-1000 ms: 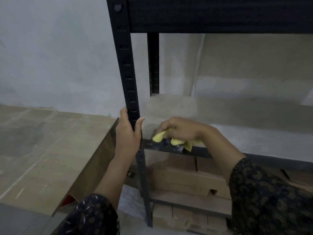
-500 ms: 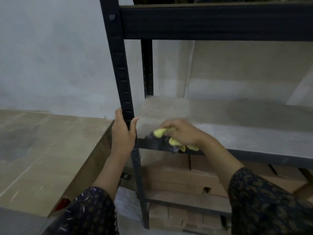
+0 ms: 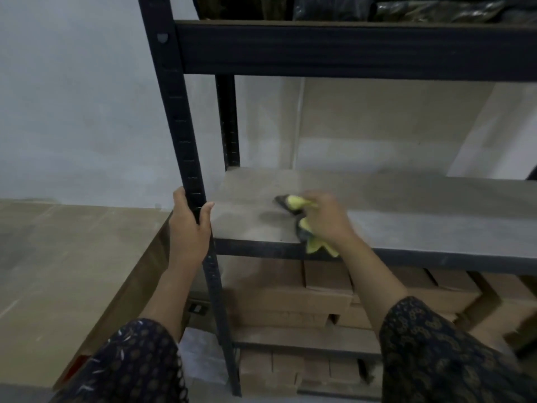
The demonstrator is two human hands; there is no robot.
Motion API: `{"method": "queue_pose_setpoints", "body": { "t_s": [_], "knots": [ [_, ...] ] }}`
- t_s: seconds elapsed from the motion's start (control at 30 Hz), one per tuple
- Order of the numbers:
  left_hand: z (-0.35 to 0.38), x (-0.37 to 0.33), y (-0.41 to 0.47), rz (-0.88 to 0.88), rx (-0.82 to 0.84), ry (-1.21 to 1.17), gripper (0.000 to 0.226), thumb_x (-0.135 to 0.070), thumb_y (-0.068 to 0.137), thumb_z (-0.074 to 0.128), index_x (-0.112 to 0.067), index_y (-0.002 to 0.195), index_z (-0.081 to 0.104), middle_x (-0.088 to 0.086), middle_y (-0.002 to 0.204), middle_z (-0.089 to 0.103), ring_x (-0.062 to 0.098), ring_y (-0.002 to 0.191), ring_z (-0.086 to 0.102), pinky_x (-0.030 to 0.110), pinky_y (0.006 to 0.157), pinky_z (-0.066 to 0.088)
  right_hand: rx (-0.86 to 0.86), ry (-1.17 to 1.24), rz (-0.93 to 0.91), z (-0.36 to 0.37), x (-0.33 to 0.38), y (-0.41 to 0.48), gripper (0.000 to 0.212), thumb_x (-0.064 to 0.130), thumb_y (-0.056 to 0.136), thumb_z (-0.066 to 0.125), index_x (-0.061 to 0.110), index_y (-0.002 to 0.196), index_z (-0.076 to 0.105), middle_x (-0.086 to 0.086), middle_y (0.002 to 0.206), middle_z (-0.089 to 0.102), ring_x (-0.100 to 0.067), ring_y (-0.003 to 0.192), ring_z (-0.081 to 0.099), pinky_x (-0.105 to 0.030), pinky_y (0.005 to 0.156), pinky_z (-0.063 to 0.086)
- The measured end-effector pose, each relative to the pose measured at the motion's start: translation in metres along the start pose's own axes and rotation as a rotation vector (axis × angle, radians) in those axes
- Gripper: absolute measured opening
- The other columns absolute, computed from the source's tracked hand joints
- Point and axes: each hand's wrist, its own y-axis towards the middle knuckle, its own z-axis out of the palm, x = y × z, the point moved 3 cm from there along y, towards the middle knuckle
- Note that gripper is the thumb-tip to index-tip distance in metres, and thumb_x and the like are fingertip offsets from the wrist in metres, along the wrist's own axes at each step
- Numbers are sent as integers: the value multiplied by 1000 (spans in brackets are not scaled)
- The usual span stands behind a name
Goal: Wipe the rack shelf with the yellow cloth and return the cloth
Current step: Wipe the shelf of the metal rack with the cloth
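Wiping near the left front corner of the rack shelf (image 3: 406, 205). My right hand (image 3: 325, 221) has its fingers curled over the bunched yellow cloth (image 3: 295, 201) and clamps it down on the board, probably so the push goes into the dust and the cloth does not slip. The hand is blurred, so I cannot tell how each finger lies. The cloth shows dark patches, and one tail hangs over the front lip (image 3: 261, 251). My left hand (image 3: 190, 228) has its fingers wrapped round the front upright (image 3: 181, 126), thumb on the shelf side. I take this as a brace against my own push. Around: the rear upright (image 3: 229, 120) blocks the back-left corner, and the beam (image 3: 348, 50) overhead, with dark bags (image 3: 436, 8) above it, limits headroom. Cartons (image 3: 290, 298) are stacked under the shelf. A flat brown top (image 3: 72, 257) sits just beside the front upright. A long run of grey board lies to the right, so the wipe looks far from done.
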Motion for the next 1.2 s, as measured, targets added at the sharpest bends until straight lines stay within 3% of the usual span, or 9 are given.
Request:
{"method": "queue_pose_setpoints", "body": {
  "t_s": [0.07,0.17,0.27,0.5,0.63,0.73,0.87,1.07,1.2],
  "knots": [
    [0,-1,0,5,2,-11,39,-23,95,55,-8,127,39,-3,104,54,14,92,54,27,76,45,-181,-263,191,-29,-42,16,31,7,82,55,6,112,65,-17,112,66,-33,102,61,-37,82,50],
    [-1,-2,-1,3,0,-25,37,-21,95,55,-7,126,39,-2,103,55,14,91,54,26,74,44,-77,-509,459,-30,-85,17,40,26,88,53,5,122,53,-18,131,49,-37,123,43,-43,101,36],
    [0,-4,-2,1,-11,-23,37,-20,95,55,-6,126,39,-2,102,55,13,89,53,23,73,42,-46,-582,347,-2,-70,14,39,25,84,57,8,118,55,-17,128,53,-36,124,42,-43,102,32],
    [-1,-3,-1,3,-6,0,37,-21,95,55,-7,125,39,0,101,56,14,86,54,14,65,39,202,-257,-95,76,38,-35,33,10,82,56,8,115,58,-18,117,53,-39,106,51,-39,90,44],
    [-3,-1,1,30,19,-6,36,-23,94,56,-7,124,40,0,101,57,15,86,54,22,67,42,98,131,10,41,41,-30,22,-2,78,54,6,94,66,-17,89,68,-32,74,66,-25,62,55],
    [-2,0,1,15,17,-12,38,-23,94,56,-9,126,39,-2,105,56,12,89,54,20,71,44,-247,-152,168,-11,-10,7,38,8,78,58,6,116,63,-21,114,64,-37,104,61,-39,89,49],
    [0,1,0,4,17,-15,40,-25,94,56,-10,127,39,-4,105,54,11,91,53,11,68,39,-121,-463,506,-28,-74,26,59,42,94,47,3,137,40,-23,142,37,-41,132,31,-48,108,30],
    [2,3,0,3,-10,-9,41,-26,95,55,-9,128,39,0,105,56,12,91,53,10,65,37,-13,-475,213,24,-35,32,63,51,91,45,4,133,45,-23,137,42,-39,126,40,-44,104,35],
    [1,5,0,11,-16,-14,41,-26,95,55,-11,129,38,1,107,57,14,93,55,19,72,44,118,-311,-102,72,17,8,45,25,86,54,9,128,55,-16,128,54,-34,120,48,-35,100,40]
  ]
}}
